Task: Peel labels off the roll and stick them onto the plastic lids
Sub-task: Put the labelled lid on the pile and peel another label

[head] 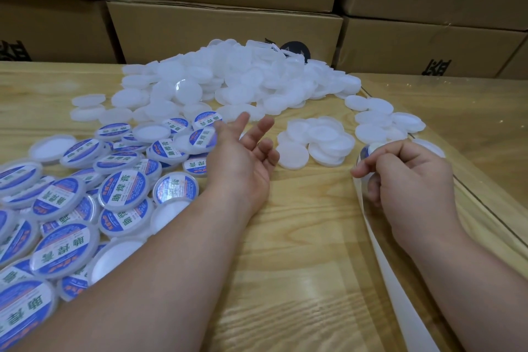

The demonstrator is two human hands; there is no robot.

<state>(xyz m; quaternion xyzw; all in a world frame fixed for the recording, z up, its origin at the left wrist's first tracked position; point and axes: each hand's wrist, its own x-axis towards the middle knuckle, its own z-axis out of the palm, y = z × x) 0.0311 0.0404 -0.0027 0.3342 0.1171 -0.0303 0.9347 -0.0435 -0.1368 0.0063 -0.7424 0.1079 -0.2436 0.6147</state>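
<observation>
my left hand (243,151) hovered with fingers spread wide over the worktop (300,237); my right hand (411,177) pinched the label strip (380,254).

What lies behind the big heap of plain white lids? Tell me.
Stacked cardboard boxes stand behind the heap of plain lids. A dark round print shows on one box; its lower part is covered.

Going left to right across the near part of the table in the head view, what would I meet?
Labelled lids → left hand → small cluster of plain lids → right hand, pinching the label strip.
</observation>
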